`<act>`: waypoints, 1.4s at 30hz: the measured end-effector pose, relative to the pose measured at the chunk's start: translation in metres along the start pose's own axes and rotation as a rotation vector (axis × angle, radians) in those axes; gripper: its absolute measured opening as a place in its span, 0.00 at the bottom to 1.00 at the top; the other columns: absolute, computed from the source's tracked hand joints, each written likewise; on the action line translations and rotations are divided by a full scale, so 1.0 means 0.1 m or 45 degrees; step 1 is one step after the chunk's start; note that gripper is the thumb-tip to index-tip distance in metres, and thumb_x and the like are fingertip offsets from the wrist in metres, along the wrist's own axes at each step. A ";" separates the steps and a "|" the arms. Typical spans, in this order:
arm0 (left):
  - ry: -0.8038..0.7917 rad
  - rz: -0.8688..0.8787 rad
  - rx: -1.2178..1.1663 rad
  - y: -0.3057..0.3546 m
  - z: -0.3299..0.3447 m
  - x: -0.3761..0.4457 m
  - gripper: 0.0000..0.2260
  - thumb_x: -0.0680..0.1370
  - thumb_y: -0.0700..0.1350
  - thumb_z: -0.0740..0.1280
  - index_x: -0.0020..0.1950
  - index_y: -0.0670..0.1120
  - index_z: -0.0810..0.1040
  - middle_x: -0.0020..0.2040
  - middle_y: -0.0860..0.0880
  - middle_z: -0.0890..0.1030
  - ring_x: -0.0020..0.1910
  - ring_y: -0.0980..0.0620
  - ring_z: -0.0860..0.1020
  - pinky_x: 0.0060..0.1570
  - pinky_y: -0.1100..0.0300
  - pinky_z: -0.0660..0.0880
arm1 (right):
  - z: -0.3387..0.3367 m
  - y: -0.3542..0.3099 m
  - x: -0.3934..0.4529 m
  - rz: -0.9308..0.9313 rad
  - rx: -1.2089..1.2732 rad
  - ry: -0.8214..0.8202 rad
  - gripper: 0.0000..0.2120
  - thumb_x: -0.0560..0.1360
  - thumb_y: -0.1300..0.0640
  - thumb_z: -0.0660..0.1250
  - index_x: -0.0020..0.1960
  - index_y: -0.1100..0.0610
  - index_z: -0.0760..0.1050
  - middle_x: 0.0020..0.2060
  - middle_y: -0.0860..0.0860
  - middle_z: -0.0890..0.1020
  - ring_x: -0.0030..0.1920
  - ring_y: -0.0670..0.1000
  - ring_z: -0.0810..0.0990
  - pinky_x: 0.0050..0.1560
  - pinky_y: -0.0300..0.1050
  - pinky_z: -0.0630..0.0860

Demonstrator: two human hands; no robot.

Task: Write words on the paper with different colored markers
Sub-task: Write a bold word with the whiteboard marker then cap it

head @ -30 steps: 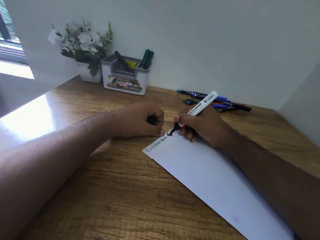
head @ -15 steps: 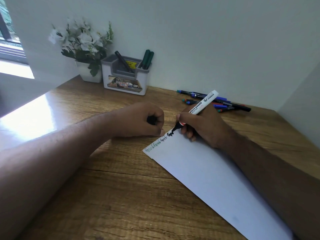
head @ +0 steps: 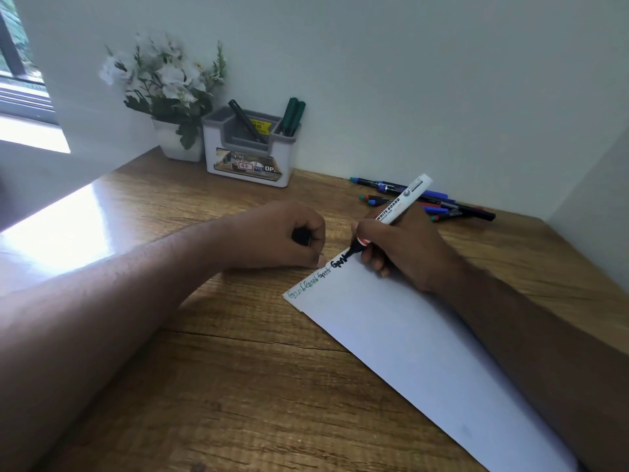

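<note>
At frame centre my right hand pinches the whiteboard marker, tip on the paper. My left hand, beside it, curls around a black cap.

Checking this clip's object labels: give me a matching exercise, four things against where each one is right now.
Things
1. whiteboard marker
2. black cap
3. green markers
4. flower pot

Places
A. standing in the desk organizer
B. gripped in the left hand
C. at the wall, left of the organizer
D. held in the right hand, tip on the paper

Pairs: 1-D, 2-B, 3-A, 4-C
</note>
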State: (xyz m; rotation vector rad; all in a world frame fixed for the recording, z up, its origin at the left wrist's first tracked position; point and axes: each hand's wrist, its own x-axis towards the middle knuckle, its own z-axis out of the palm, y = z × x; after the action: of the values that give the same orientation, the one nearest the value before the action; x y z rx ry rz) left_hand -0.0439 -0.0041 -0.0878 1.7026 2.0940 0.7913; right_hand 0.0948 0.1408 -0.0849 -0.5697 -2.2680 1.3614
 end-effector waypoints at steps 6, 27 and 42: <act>0.015 0.022 0.031 0.00 0.00 -0.01 0.04 0.73 0.48 0.72 0.41 0.51 0.79 0.40 0.57 0.80 0.39 0.61 0.76 0.38 0.66 0.70 | -0.01 -0.01 -0.03 -0.038 -0.003 -0.054 0.11 0.70 0.66 0.66 0.29 0.60 0.76 0.24 0.59 0.79 0.21 0.53 0.71 0.21 0.38 0.67; -0.004 -0.001 0.021 -0.01 0.00 0.00 0.04 0.72 0.49 0.73 0.40 0.54 0.78 0.41 0.56 0.80 0.41 0.57 0.77 0.42 0.59 0.75 | 0.01 0.05 0.00 -0.035 0.045 0.040 0.10 0.71 0.65 0.66 0.31 0.62 0.77 0.25 0.57 0.79 0.20 0.51 0.72 0.21 0.39 0.69; 0.339 -0.039 -0.558 0.03 0.01 -0.05 0.15 0.76 0.45 0.69 0.61 0.57 0.77 0.44 0.54 0.79 0.36 0.62 0.75 0.39 0.65 0.72 | -0.03 -0.04 0.12 -0.167 0.738 0.076 0.12 0.72 0.63 0.69 0.32 0.55 0.73 0.25 0.56 0.75 0.19 0.50 0.67 0.21 0.34 0.62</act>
State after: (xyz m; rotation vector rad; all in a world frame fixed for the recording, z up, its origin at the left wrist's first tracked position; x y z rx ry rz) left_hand -0.0397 -0.0086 -0.0876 1.3858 1.9083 1.4117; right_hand 0.0862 0.1477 -0.0779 -0.2527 -1.7041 1.7947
